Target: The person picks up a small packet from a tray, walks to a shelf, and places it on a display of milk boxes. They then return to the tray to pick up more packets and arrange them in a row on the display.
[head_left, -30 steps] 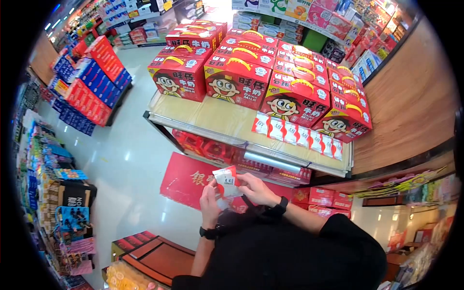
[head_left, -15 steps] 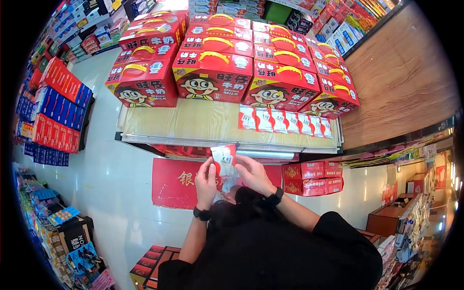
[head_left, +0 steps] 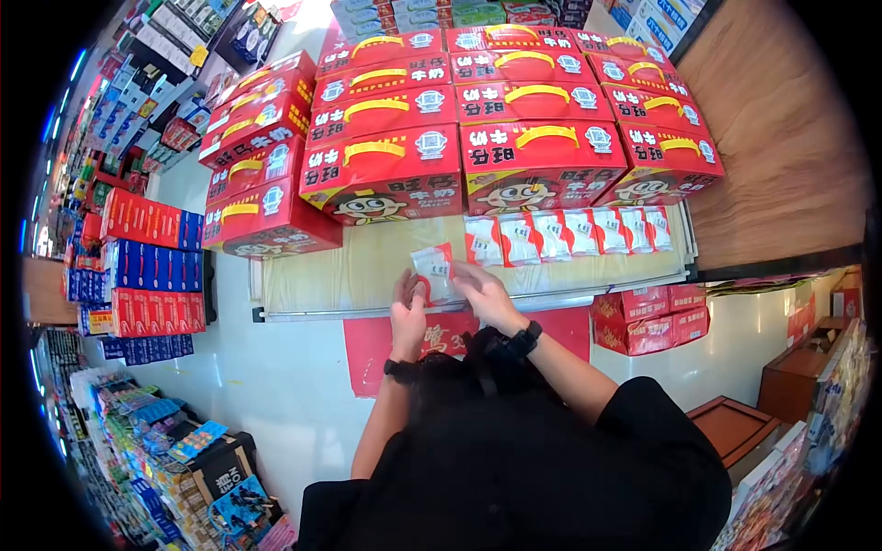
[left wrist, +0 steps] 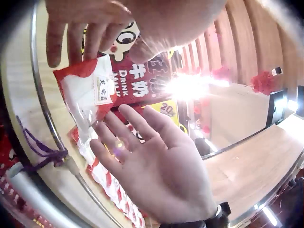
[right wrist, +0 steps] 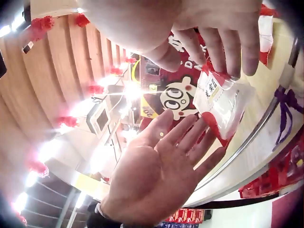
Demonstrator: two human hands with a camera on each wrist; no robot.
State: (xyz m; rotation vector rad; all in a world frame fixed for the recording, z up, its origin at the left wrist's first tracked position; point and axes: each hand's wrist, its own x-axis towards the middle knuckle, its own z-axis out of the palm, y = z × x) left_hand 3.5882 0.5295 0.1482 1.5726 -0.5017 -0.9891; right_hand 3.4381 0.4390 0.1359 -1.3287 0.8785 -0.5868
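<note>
A small white-and-red plastic packet [head_left: 432, 266] with a printed label lies between my two hands, over the front of a pale shelf [head_left: 317, 280]. My left hand [head_left: 408, 310] is at its left edge and my right hand [head_left: 487, 296] at its right edge. The right hand's palm shows in the left wrist view, its straight fingers reaching to the packet. In the right wrist view, the left hand's straight fingertips meet the red edge. To the right, a row of similar packets [head_left: 554, 237] lines the shelf.
Red milk cartons [head_left: 381, 174] with yellow handles stack behind the packets. A wooden panel [head_left: 772, 156] bounds the shelf on the right. Purple ribbon [left wrist: 45, 152] is tied to the front rail. Red boxes [head_left: 643, 331] sit below right; blue and red boxes [head_left: 152, 243] stand left.
The shelf is nearer now, and my hands with the packet have come over its front edge. Earlier, fingers pinched the packet above the red floor mat; now they lie straight beside it.
</note>
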